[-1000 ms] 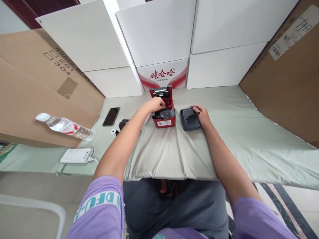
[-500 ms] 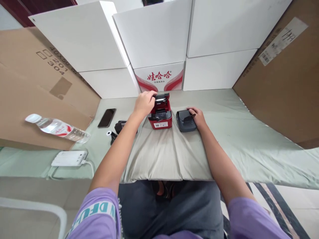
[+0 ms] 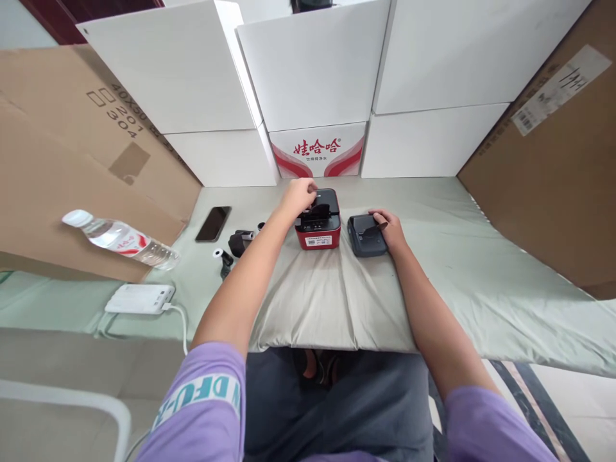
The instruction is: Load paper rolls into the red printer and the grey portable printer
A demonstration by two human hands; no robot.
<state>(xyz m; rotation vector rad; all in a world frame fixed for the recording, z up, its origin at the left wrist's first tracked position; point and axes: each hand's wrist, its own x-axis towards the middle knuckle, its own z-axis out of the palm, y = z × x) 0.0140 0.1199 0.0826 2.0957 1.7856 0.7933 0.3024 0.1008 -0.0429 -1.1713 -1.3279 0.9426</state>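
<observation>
- Head view: printer lid (image 3: 328,197), raised earlier, now down.
- Left hand (image 3: 299,195): fingers bent at it, grip unclear.
- Right hand (image 3: 392,232): fingers still curled round device (image 3: 364,242).

You've brought the lid (image 3: 327,200) of the red-and-black printer (image 3: 319,240) down; a second ago it stood upright over the open bay. Your left hand (image 3: 299,197) has gone from inside that bay, by way of the raised lid, to the lowered lid's left side (the roller underneath is now hidden from view).
</observation>
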